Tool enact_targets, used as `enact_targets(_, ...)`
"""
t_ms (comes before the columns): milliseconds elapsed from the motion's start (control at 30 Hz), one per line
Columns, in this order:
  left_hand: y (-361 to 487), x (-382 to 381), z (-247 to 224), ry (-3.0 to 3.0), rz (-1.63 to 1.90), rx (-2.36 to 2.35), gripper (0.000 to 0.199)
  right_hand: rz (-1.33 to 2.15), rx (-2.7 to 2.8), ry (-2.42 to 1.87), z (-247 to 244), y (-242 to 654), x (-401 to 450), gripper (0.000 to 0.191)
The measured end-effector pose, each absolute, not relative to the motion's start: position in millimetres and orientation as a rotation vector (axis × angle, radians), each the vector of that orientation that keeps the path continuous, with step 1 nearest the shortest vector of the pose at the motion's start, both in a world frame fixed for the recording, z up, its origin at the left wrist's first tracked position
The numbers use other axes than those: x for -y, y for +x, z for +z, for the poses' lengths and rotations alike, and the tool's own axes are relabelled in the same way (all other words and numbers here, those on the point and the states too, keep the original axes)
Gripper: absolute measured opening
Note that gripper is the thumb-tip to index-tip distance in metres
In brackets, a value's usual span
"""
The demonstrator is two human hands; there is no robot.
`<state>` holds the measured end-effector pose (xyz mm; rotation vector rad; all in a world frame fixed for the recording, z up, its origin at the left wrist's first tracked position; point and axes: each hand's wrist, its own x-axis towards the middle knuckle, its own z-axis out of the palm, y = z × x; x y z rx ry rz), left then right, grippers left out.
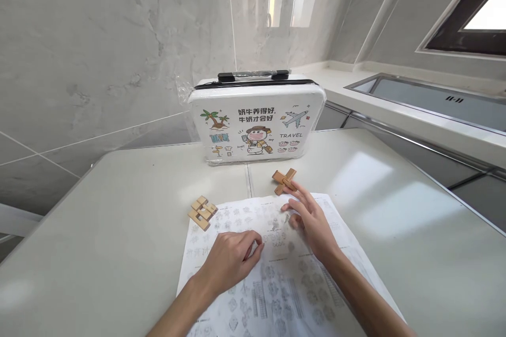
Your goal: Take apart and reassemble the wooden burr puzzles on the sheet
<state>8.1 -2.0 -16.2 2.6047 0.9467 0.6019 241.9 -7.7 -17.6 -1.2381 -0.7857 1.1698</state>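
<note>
A large printed sheet [276, 263] with small diagrams lies on the white table. My left hand [237, 258] rests on its middle, fingers curled together; whether anything is between them is hidden. My right hand [310, 218] is over the sheet's upper right, its fingers apart and holding nothing. Its index fingertip reaches the near edge of a wooden puzzle piece assembly [284, 180] made of crossed bars, just beyond the paper. Another wooden assembly of interlocked bars [203, 212] lies at the sheet's upper left corner, away from both hands.
A white case [256, 131] with cartoon prints and a black handle, wrapped in clear plastic, stands upright at the table's back against the tiled wall [118, 52]. To the right is a counter with a sink [427, 102]. A seam runs across the table [98, 221].
</note>
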Motion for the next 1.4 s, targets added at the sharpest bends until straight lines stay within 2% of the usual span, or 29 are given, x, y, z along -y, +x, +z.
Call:
enact_targets(433,8,2,-17,2.607,0.655,-0.93,0.014,1.143,0.928,-1.302,-12,237,13,0.035)
enact_targets(733,10,2,-10,2.429,1.013,-1.14,0.009,1.17,0.964,-1.247,-11,233,16,0.047)
enact_targets(867,8,2,-10,2.277,1.045,-1.164,0.04,1.291,1.07,-1.192,-13,231,19,0.05)
enact_targets(1000,6,3,-12,2.114,0.929,-1.091,0.079,1.465,1.18,-1.099,-11,229,21,0.047)
enact_targets(1100,6,4,-10,2.08,0.789,-1.073,0.099,1.56,1.244,-1.03,-7,227,22,0.044)
enact_targets(1167,6,4,-8,2.106,0.729,-1.051,0.103,1.607,1.281,-1.015,-6,227,23,0.042)
enact_targets(1400,5,4,-9,2.19,0.691,-1.028,0.096,1.617,1.334,-1.026,-6,229,24,0.032)
